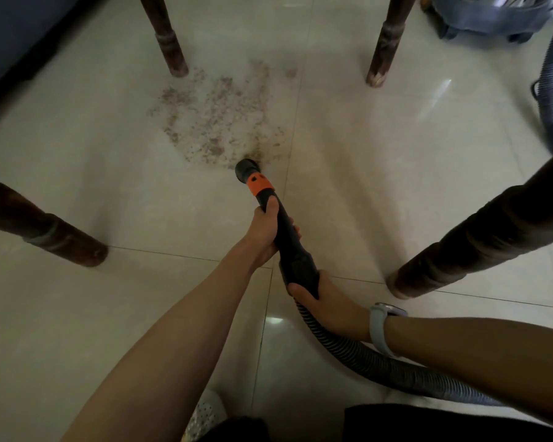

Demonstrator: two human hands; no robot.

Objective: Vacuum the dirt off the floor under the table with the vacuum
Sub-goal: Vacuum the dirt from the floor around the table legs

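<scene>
While four dark wooden table legs (165,36) frame pale glossy floor tiles (77,161), both hands curl around a black vacuum wand (281,224): left hand (265,231) forward, right hand (320,301) behind. Its nozzle (248,170) touches scattered brown dirt (214,113). The vacuum canister (489,14) sits at the floor's far right.

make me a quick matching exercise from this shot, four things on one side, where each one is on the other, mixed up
Things:
1. left hand
2. right hand
3. nozzle
4. vacuum body

Places:
A. top right corner, past the far table leg
B. at the near edge of the dirt patch
C. on the wand just below the orange band
D. where the wand meets the ribbed hose

Pairs: 1-C, 2-D, 3-B, 4-A
</scene>
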